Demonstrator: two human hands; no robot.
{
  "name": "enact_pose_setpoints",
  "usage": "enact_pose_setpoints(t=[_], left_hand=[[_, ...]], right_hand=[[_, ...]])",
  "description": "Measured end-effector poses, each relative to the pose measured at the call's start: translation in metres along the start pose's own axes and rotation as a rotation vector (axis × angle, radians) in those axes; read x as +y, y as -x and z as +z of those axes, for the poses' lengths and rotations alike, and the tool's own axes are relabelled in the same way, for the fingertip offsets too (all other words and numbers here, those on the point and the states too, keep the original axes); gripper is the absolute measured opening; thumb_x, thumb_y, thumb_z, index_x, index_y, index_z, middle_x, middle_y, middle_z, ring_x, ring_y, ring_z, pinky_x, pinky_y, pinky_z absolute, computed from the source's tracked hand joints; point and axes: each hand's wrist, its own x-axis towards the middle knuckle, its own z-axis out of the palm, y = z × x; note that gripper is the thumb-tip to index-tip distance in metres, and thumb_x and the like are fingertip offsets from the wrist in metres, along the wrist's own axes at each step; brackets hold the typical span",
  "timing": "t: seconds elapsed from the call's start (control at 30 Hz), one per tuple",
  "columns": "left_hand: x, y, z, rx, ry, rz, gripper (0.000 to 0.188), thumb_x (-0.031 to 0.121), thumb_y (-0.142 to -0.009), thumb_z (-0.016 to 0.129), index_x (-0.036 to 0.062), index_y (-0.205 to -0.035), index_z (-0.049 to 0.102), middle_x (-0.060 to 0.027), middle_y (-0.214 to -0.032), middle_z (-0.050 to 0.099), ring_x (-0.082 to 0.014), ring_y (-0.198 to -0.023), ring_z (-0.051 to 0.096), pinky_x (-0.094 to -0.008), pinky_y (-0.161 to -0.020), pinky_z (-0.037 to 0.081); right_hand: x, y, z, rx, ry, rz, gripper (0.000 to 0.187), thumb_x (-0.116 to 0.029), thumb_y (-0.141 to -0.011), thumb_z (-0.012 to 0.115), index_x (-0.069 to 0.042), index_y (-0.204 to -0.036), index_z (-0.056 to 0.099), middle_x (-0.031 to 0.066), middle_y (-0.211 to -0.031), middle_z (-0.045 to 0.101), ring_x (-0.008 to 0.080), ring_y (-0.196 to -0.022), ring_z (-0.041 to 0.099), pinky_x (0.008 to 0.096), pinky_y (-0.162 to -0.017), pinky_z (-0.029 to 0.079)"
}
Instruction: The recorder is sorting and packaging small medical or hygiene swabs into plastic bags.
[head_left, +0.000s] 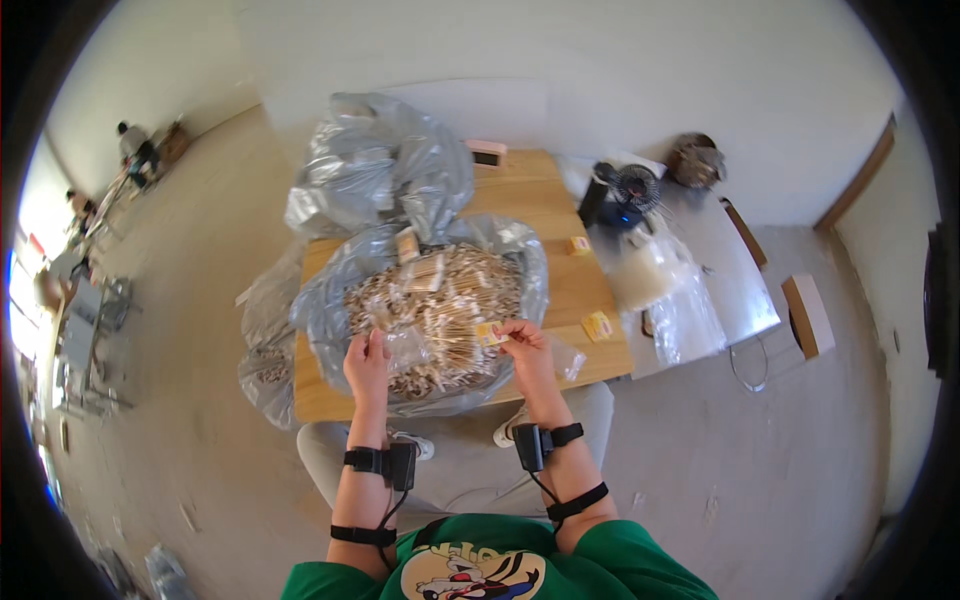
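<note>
A heap of cotton swabs (470, 290) fills a large open grey plastic bag (325, 335) on the wooden table. Over the heap's near left side, my left hand (368, 365) is closed, pinching a small clear plastic bag (406, 348). At the near right of the heap, my right hand (528, 352) grips a small yellow and white card (489, 333) between thumb and fingers. A packed bundle of swabs (425, 273) lies on top of the heap, toward the back. Beyond it is another small pack (407, 245).
Stacks of yellow cards (597, 326) lie on the table (575, 290). A bulging grey bag (385, 165) stands behind the heap. On the right, a side table (735, 290) carries a small fan (636, 188) and clear plastic bags (680, 310). People (137, 152) sit far left.
</note>
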Motion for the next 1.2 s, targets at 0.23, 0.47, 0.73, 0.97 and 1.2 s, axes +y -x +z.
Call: enact_pose_setpoints(t=[0.23, 0.47, 0.73, 0.97, 1.2], left_hand=[[0.019, 0.049, 0.075, -0.493, 0.050, -0.097, 0.016, 0.018, -0.090, 0.056, 0.0037, -0.084, 0.056, -0.0011, -0.062, 0.058, -0.0033, -0.045, 0.040, -0.0198, -0.042, 0.032], [0.008, 0.090, 0.156, -0.909, 0.083, -0.057, 0.010, 0.012, -0.090, 0.053, 0.0031, -0.091, 0.057, -0.0012, -0.073, 0.059, -0.0066, -0.064, 0.052, -0.0204, -0.060, 0.042], [-0.001, 0.091, 0.224, -1.035, 0.086, -0.215, 0.012, 0.012, -0.092, 0.049, 0.0027, -0.093, 0.057, -0.0009, -0.073, 0.056, -0.0074, -0.067, 0.051, -0.0210, -0.061, 0.041], [-0.039, 0.088, 0.266, -0.870, -0.243, 0.010, 0.017, 0.016, -0.084, 0.056, 0.0018, -0.094, 0.056, -0.0149, -0.077, 0.061, -0.0286, -0.071, 0.059, -0.0367, -0.066, 0.046], [-0.065, 0.101, 0.273, -0.610, -0.324, 0.192, 0.015, 0.011, -0.082, 0.057, 0.0027, -0.093, 0.053, -0.0187, -0.087, 0.059, -0.0360, -0.082, 0.057, -0.0416, -0.073, 0.045]], right_hand=[[0.003, -0.010, -0.151, 0.425, -0.019, -0.099, 0.014, -0.001, -0.083, 0.053, -0.002, -0.090, 0.065, 0.0037, -0.082, 0.065, 0.0100, -0.072, 0.058, 0.0235, -0.062, 0.045], [-0.002, -0.039, -0.230, 0.489, 0.892, -0.064, 0.011, -0.005, -0.079, 0.055, -0.005, -0.086, 0.063, 0.0121, -0.075, 0.065, 0.0188, -0.071, 0.062, 0.0289, -0.066, 0.047], [-0.008, -0.052, -0.240, 0.374, 1.357, -0.115, 0.008, -0.006, -0.078, 0.052, -0.009, -0.080, 0.060, 0.0112, -0.084, 0.059, 0.0319, -0.080, 0.058, 0.0386, -0.068, 0.045], [-0.004, -0.043, -0.238, 0.512, 1.222, -0.208, 0.007, -0.006, -0.076, 0.055, -0.007, -0.081, 0.060, 0.0120, -0.083, 0.056, 0.0313, -0.077, 0.057, 0.0376, -0.067, 0.045], [0.001, -0.036, -0.229, 0.635, 1.038, -0.232, 0.006, -0.007, -0.076, 0.058, -0.005, -0.082, 0.058, 0.0147, -0.085, 0.056, 0.0339, -0.080, 0.055, 0.0406, -0.070, 0.044]])
